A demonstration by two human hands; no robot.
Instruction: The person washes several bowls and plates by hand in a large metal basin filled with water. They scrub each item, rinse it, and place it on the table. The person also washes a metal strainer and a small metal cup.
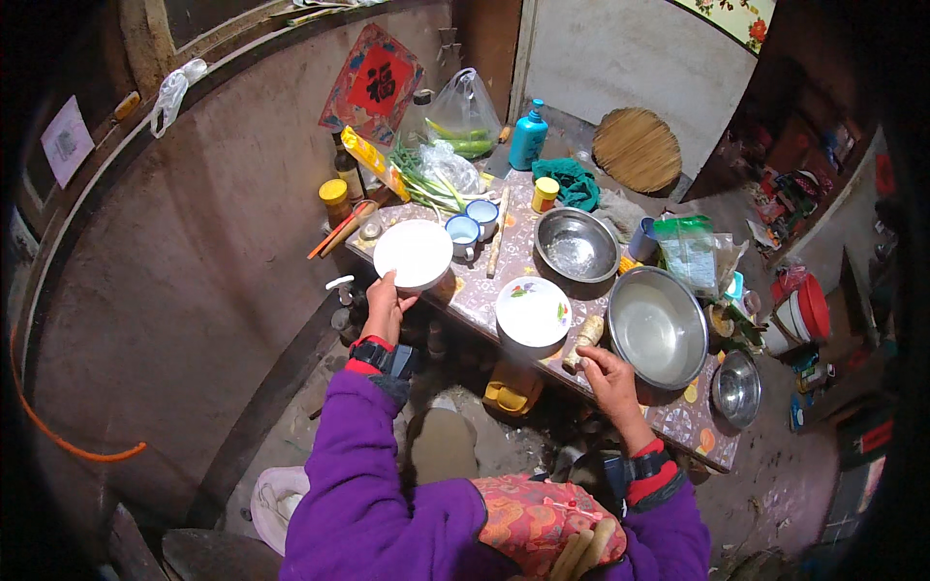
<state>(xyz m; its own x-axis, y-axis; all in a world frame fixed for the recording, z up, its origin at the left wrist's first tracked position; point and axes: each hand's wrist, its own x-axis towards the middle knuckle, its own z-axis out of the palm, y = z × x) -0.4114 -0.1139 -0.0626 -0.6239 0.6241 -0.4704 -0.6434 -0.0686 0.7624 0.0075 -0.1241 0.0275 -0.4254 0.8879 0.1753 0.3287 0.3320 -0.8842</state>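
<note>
My left hand (389,301) grips the near rim of a white bowl (413,254) at the left front edge of the table. My right hand (607,374) is at the table's front edge, thumb and fingertips against or just beside the lower end of a pale, knobbly, root-like piece (590,332); whether it is gripped does not show clearly. Between my hands stands a white bowl with a painted vegetable pattern (534,312). Right of the root-like piece is a large metal basin (657,327) with cloudy liquid. A smaller metal bowl (577,245) stands behind.
Two enamel mugs (463,231), a wooden stick (498,232), green onions (436,178) and a yellow-lidded jar (545,194) stand or lie on the patterned table (472,290). A blue pump bottle (529,138) is at the back. Another metal bowl (737,390) sits at the right edge.
</note>
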